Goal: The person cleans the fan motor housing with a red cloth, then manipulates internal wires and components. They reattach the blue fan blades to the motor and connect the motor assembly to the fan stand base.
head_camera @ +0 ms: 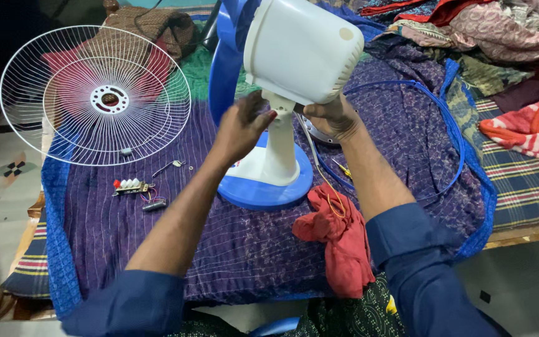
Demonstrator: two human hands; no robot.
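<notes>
Purple quilted cloth [238,249] with a blue border covers the bed I am looking down on, and striped bedding [519,181] runs off to the right.

Nearest me, a crumpled red rag [341,240] lies on the cloth between my forearms, with thin yellow and red wires [329,187] trailing over it. Just beyond it stands the table fan's round blue base [263,190], with its white neck [279,140] rising upright from it.

My left hand [241,128] sits against the left side of the neck just under the white motor housing [301,50], fingers curled and the grip closed on the joint as far as I can see. My right hand [335,115] is on the other side, under the housing, fingers bent against its underside; I cannot tell whether that grip is fully clamped or only resting there. The housing tilts toward me and hides the blue part behind it.

To the left on the cloth lie a small switch board with coloured buttons [131,185], a little dark part [154,204] with wires, and a bent metal clip [169,165]. Farther left and back, the white wire fan guard [98,97] lies flat. A blue ring [450,125] loops across the cloth on the right. At the far edge lie heaped patterned clothes [488,25] and a brown knitted piece [151,25].
</notes>
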